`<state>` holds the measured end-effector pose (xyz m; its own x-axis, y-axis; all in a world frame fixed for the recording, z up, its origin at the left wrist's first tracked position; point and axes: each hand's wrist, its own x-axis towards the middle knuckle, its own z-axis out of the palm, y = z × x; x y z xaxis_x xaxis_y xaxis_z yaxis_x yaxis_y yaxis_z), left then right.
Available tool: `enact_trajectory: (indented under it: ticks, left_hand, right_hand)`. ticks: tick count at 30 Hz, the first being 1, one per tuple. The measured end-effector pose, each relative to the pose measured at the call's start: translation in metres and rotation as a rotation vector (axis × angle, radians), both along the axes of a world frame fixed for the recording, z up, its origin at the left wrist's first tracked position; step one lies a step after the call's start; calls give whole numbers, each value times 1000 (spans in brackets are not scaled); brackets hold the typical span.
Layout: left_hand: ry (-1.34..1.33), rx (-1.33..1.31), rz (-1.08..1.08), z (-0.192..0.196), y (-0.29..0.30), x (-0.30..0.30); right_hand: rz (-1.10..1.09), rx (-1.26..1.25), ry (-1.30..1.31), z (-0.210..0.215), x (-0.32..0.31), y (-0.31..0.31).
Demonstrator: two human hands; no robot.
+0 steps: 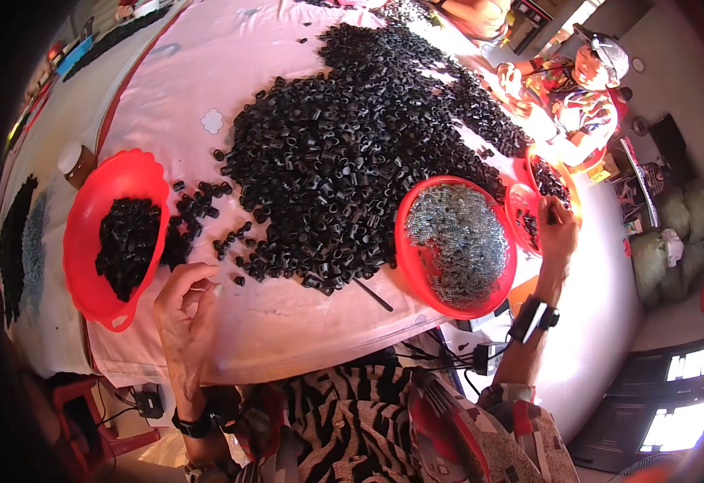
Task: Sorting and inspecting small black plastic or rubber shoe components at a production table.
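My left hand (187, 314) is at the table's near left with its fingers curled together; whatever may be between them is too small to make out. Right beside it stands a red oval basket (84, 241) with a scalloped rim, holding black plastic pieces (129, 241). On the right, my right hand (560, 229) reaches to the small red containers, fingers bent and pressed together over black pieces (549, 179); what they grip is hidden. Between my hands lies a large heap of small black plastic caps (328, 169). A red bowl (403, 262) of small shiny metal parts (457, 241) sits nearer my right arm.
A pink cloth (183, 97) covers the table. A thin black stick (374, 295) lies by the heap's near edge. A brown jar with a white lid (76, 163) stands beyond the basket. Another person (577, 97) works at the far right. Cables (481, 354) hang below the table edge.
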<state>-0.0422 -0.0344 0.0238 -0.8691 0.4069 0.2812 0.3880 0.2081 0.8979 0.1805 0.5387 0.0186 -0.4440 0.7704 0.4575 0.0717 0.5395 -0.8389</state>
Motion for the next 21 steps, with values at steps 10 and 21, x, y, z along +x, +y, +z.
enact_trajectory:
  ticks: [10, 21]
  left_hand:
    - [30, -89, -27, 16, 3, -11]
    - [222, -39, -67, 6, 76, -74]
  right_hand:
    - [-27, -414, 335, -23, -16, 17]
    - [254, -672, 460, 22, 3, 12]
